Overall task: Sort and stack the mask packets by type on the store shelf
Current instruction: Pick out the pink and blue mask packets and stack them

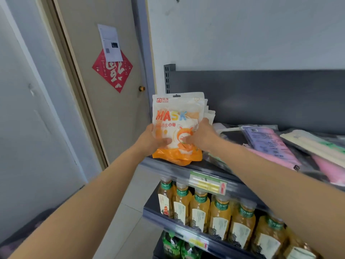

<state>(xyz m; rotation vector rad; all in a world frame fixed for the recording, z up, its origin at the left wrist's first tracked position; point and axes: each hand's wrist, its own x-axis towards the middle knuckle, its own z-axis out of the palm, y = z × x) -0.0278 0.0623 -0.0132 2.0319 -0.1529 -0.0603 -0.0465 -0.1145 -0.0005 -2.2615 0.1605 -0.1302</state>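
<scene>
Mask packets (177, 116) stand upright on the shelf (239, 184), frame centre.
Left grip (149, 141) and right grip (202, 136) clamp the stack's sides; front reads "MASK", brand "FENGMI", orange base.

Amber drink bottles (220, 215), beige door (115, 118)

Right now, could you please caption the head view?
Left hand and right hand hold orange MASK packets upright on the shelf.

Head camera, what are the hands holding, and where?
The upright bundle of orange MASK packets, by its lower half: left hand on its left edge, right hand on its right edge.
</scene>
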